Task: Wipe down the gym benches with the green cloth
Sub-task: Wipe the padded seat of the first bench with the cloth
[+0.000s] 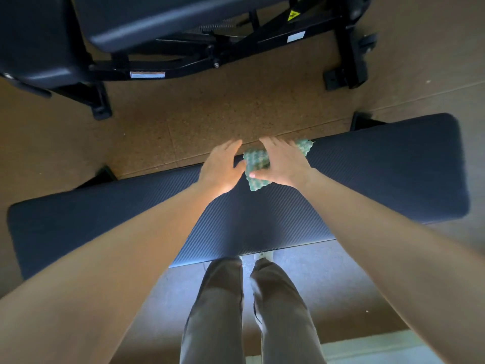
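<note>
A flat dark bench (380, 177) with a ribbed pad runs across the view right in front of me. The green cloth (256, 164) lies bunched near the pad's far edge, at the middle. My right hand (284, 164) lies flat on top of the cloth with fingers spread and thumb stretched along its near side. My left hand (221, 169) hovers just left of the cloth, fingers straight and pointing to the far edge; whether it touches the cloth I cannot tell. Both forearms reach out over the pad.
A second black bench (147, 24) on a black metal frame (349, 61) stands beyond, across a strip of brown cork-like floor (210, 114). My legs (249, 311) stand against the near side of the flat bench.
</note>
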